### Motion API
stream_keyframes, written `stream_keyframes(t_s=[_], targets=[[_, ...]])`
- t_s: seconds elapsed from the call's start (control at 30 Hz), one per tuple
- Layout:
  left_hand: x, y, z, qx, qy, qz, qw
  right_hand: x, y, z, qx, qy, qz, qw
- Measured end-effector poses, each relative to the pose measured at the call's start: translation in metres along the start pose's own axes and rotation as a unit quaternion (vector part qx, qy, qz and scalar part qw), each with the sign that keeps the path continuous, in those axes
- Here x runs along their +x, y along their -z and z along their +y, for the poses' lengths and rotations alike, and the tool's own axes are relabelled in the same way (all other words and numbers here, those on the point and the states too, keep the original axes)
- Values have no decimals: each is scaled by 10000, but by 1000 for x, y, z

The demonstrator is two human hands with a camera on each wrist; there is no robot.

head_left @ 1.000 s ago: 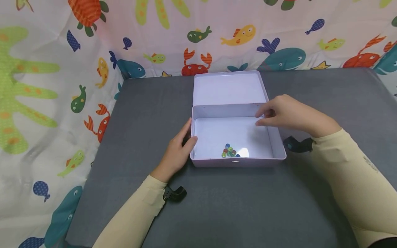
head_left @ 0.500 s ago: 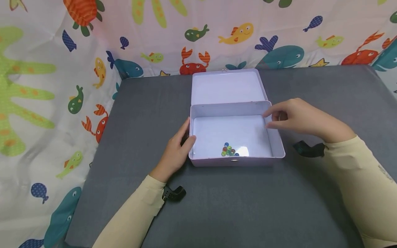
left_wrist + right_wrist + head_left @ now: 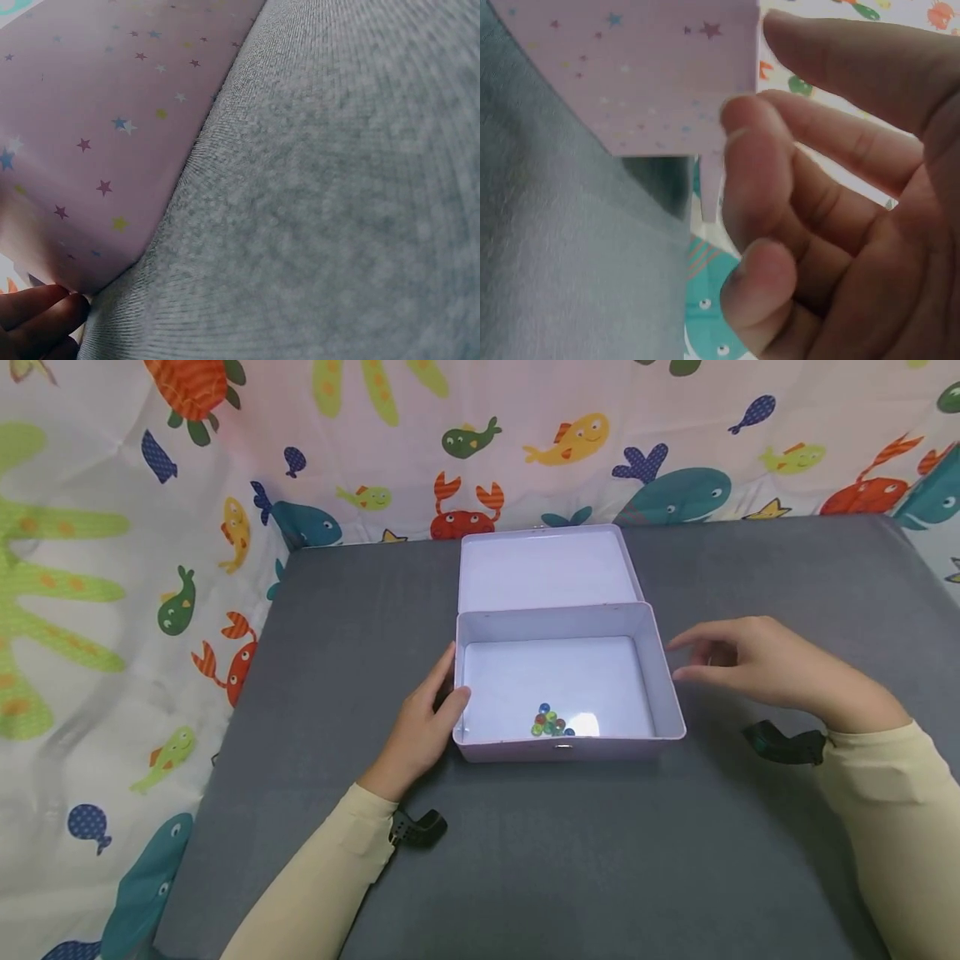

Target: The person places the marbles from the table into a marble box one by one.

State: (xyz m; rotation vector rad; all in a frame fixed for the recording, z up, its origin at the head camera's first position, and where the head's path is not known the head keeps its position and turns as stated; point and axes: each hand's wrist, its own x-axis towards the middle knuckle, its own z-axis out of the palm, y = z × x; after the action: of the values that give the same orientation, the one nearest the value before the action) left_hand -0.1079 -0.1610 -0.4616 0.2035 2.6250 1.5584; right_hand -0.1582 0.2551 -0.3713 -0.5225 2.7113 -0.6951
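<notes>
A pale lilac hinged tin box (image 3: 667,727) stands on the table with its lid (image 3: 551,568) tipped back. Inside, near the front wall, lies a cluster of several small glass marbles (image 3: 550,723) in blue, green, yellow and red. My left hand (image 3: 420,727) holds the box's left side, thumb over the rim and fingers along the outer wall. In the left wrist view, fingertips (image 3: 52,322) touch a lower corner of the star-printed box wall (image 3: 127,97). Just right of the box hovers my right hand (image 3: 772,668), fingers loosely curled around nothing, as the right wrist view confirms.
Dark grey cloth (image 3: 570,860) covers the table. A curtain (image 3: 375,435) printed with sea animals hangs along the back and left edges. Black wrist cameras (image 3: 420,829) sit on both forearms.
My right hand has moved from above the box's right part to outside its right wall, holding nothing. The left hand keeps its place on the box, and the marbles stay put.
</notes>
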Motion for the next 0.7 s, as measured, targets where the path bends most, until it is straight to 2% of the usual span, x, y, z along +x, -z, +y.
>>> stream_keyframes(t_s=[0.23,0.4,0.7], targets=[[0,0,1,-19,34,22,10000,-13,-1,16,-31,-162,11,9999],[0,-2,0,-10,34,10,10000,-27,-5,38,-124,-261,244,9993],[-1,0,2,-110,39,-38,9999,-50,-9,71,-310,-722,652,9948]])
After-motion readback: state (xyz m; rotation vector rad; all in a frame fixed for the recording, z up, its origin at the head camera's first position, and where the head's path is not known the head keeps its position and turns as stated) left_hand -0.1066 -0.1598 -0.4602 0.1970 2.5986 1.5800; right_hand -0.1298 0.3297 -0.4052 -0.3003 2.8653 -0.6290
